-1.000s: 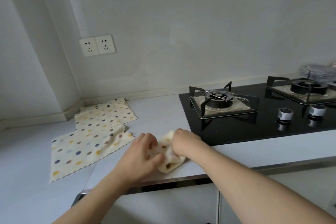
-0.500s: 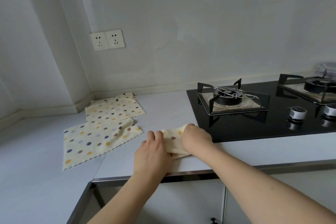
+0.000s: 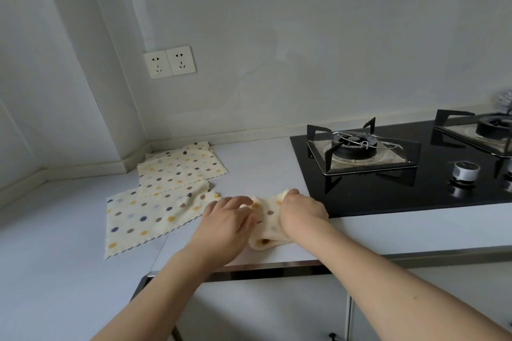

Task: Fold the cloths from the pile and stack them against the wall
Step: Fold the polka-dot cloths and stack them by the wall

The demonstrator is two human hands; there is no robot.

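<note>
Both hands work a folded polka-dot cloth (image 3: 267,216) near the tabletop (image 3: 388,230) edge: right hand (image 3: 302,212) grips it with curled fingers, left hand (image 3: 228,219) seemingly presses flat (thumb hidden).

Both bare forearms are reaching forward side by side. The left hand (image 3: 227,220) is lying palm-down, fingers apparently flat, while the right hand (image 3: 302,212) is curling into a knuckles-up grip.
</note>
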